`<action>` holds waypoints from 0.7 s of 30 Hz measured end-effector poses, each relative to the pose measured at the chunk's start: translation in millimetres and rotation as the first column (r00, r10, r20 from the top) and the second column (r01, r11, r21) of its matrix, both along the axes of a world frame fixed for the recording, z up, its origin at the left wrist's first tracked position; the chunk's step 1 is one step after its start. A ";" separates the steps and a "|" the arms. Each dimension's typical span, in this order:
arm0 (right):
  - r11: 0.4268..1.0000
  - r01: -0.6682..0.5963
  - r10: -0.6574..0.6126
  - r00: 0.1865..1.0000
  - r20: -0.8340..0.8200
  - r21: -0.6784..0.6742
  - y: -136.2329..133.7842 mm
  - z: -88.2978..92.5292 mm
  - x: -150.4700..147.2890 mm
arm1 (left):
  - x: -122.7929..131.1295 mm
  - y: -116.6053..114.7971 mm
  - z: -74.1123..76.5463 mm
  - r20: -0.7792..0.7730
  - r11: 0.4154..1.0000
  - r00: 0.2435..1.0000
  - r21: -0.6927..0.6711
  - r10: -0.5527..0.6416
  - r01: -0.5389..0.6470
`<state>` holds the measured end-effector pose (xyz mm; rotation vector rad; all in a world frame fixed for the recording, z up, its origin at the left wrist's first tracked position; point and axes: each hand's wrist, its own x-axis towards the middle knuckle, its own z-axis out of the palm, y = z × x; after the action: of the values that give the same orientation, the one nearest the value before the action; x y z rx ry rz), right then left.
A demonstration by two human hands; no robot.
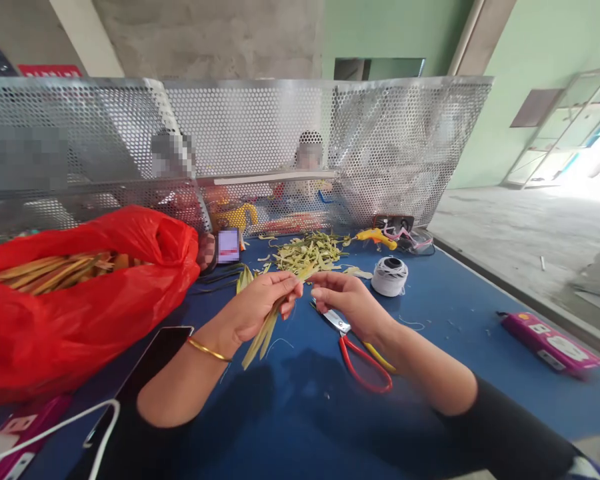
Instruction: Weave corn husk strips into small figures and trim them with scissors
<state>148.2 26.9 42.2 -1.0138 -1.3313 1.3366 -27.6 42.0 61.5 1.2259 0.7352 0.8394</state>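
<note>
Pinched in the left hand (pixel 273 300), pale strips (pixel 263 340) are held above the blue table (pixel 440 293); whether anything is gripped by the curled right hand (pixel 347 303) can't be told. Some strips are gathered; a loose heap (pixel 310 253) and a filled red bag (pixel 105 327) are left.

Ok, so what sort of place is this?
Probably a craft workshop: the left hand holds leaf-like strips, red-handled scissors and a white thread spool lie on the blue table, and a perforated screen stands along its far side.
</note>
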 end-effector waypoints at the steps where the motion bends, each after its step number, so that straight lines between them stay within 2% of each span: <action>1: 1.000 -0.018 0.016 0.994 -0.105 -0.016 3.3 -2.7 -5.7 | 2.5 -0.9 -2.2 0.008 1.000 1.000 -0.005 -0.001 0.001; 3: 0.999 -0.037 0.033 0.972 -0.231 -0.016 5.8 -8.9 -12.3 | 7.1 -1.7 -7.3 0.011 1.000 1.000 -0.026 0.002 -0.002; 6: 1.000 -0.014 0.010 0.960 -0.281 -0.011 4.2 -16.9 -10.3 | 13.3 -2.0 -14.7 -0.002 0.996 1.000 -0.088 -0.013 0.013; 14: 0.997 0.063 -0.051 0.977 -0.206 0.054 1.5 -19.3 3.2 | 23.4 -2.3 -30.3 0.019 0.973 0.993 -0.199 -0.116 0.118; 18: 0.997 0.034 -0.024 0.988 -0.153 0.067 4.2 -17.2 4.5 | 23.2 0.1 -29.0 0.028 0.979 0.998 -0.194 -0.052 0.056; 21: 1.000 -0.029 0.029 0.998 -0.051 -0.001 7.2 -19.9 6.2 | 19.4 3.2 -23.8 0.035 0.986 0.999 -0.166 0.019 -0.013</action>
<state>154.4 34.0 22.3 -0.9589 -1.3114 1.3770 -8.2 45.2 37.6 1.0550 0.7705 0.7950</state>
